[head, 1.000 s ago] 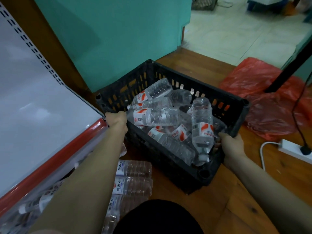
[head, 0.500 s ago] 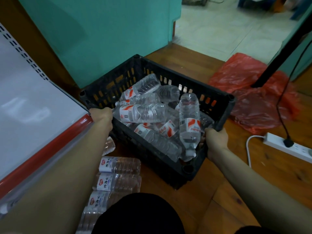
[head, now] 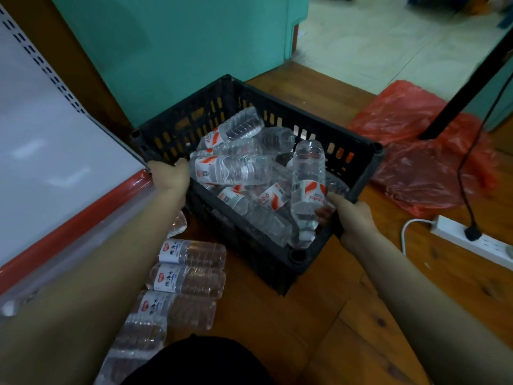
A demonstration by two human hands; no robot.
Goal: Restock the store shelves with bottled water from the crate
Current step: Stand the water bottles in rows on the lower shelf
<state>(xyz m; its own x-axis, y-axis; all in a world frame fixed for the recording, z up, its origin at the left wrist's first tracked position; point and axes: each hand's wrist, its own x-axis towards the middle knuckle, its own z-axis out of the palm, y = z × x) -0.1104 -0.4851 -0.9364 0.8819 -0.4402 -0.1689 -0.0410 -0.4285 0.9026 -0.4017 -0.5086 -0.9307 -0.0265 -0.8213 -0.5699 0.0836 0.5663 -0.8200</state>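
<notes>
A black plastic crate [head: 277, 115] sits on the wooden floor, holding several clear water bottles with red-and-white labels [head: 233, 170]. One bottle [head: 307, 190] stands tilted, cap down, against the near right corner. My left hand [head: 170, 175] grips the crate's left rim. My right hand [head: 353, 215] grips the right rim near the front corner. The white store shelf with a red front strip [head: 69, 212] lies to the left, level with my left arm.
Several other bottles with white labels [head: 191, 279] lie in a row on the floor in front of the crate. A red plastic bag [head: 416, 162], a black pole [head: 466, 87] and a white power strip [head: 472, 240] are to the right. A teal wall stands behind.
The crate, held by both hands on its rims, has shifted a little left and closer to the shelf edge; the view has moved with it. The grips have not changed.
</notes>
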